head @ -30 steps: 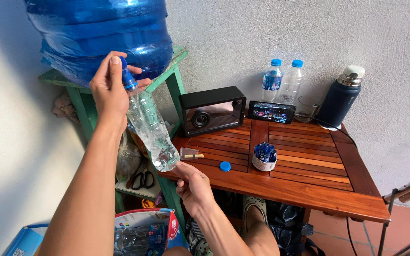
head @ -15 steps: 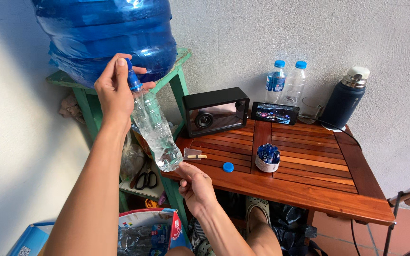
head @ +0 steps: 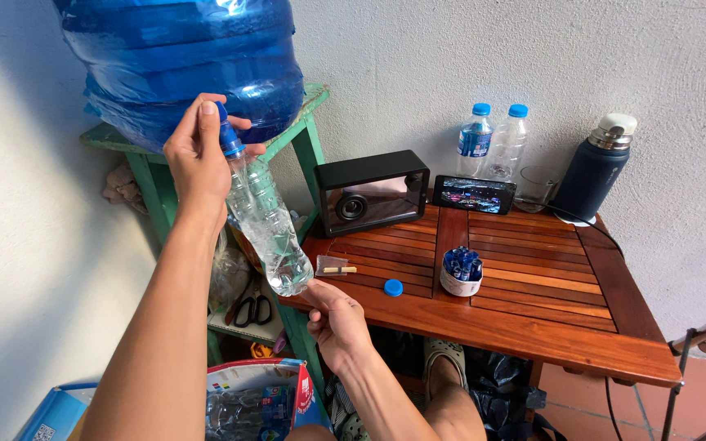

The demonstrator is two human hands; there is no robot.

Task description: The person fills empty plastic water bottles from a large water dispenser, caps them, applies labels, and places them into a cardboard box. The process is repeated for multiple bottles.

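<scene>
wooden table (head: 533, 310) by white wall | left hand (head: 198, 155) grips tilted bottle (head: 265, 220) neck | right hand (head: 335, 314) closed under its base

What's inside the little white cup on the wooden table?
The white cup on the wooden table holds a heap of small blue pieces, maybe bottle caps. The top layer hides whatever lies beneath, and the cup's bottom.

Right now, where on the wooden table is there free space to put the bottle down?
The wooden table is bare along its front edge and right side, between the small white cup and the dark flask. The back row is crowded: black speaker, phone, two bottles, glass. The loose blue cap and small bag occupy the left part.
</scene>
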